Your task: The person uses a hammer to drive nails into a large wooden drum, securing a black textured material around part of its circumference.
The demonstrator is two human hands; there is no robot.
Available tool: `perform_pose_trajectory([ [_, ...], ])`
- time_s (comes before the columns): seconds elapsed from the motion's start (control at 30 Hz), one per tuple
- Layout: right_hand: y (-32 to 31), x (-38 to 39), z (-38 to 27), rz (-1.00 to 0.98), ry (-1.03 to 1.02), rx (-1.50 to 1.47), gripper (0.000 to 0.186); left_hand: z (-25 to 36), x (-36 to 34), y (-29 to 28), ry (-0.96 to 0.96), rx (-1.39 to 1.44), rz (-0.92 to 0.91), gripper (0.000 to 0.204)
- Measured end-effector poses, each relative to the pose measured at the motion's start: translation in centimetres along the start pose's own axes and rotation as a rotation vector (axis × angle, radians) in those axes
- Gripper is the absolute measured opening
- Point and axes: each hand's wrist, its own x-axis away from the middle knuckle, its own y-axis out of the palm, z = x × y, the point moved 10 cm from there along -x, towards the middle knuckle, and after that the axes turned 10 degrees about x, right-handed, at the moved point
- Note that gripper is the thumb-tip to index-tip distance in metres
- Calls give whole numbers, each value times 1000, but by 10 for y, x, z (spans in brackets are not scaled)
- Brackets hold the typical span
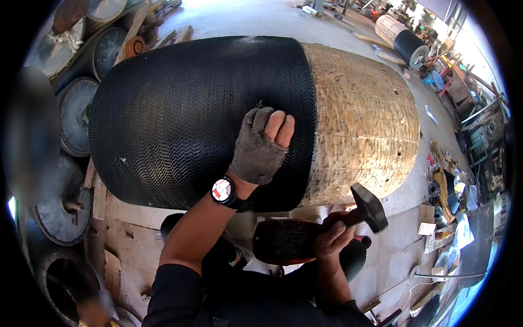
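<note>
A large wooden drum (362,125) lies sideways before me, its left and middle part wrapped in a black ridged covering (196,120), bare wood showing at the right. My left hand (261,144), in a grey glove with some bare fingers, rests on the covering near its right edge. Its fingers are curled closed, and what they pinch, if anything, is hidden. A small dark tuft (260,103) sticks up by the knuckles. My right hand (332,238), bare, is closed round a hammer (369,208), its head raised just in front of the drum's wooden part.
Close to my lap, left of the right hand, is a dark oval container (286,240) with unclear contents. Several metal-ended rollers (76,117) are stacked at the left. Another half-wrapped drum (400,38) lies far right. Clutter and a black sheet (479,245) line the right side.
</note>
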Motion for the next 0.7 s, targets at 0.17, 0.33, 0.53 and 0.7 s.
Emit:
perform_pose_trajectory([
  [0.17, 24, -6, 25, -177, 12, 363, 31, 2, -10, -9, 0, -44, 56, 33],
  [0.33, 3, -4, -5, 3, -71, 62, 30, 0, -8, -9, -52, -76, 38, 40],
  [0.53, 13, -3, 17, -122, 149, 184, 23, -1, -5, -8, -28, -76, 89, 37],
  [0.7, -4, 0, 4, 73, -125, -32, 30, -5, -8, -2, -56, -106, 36, 35],
])
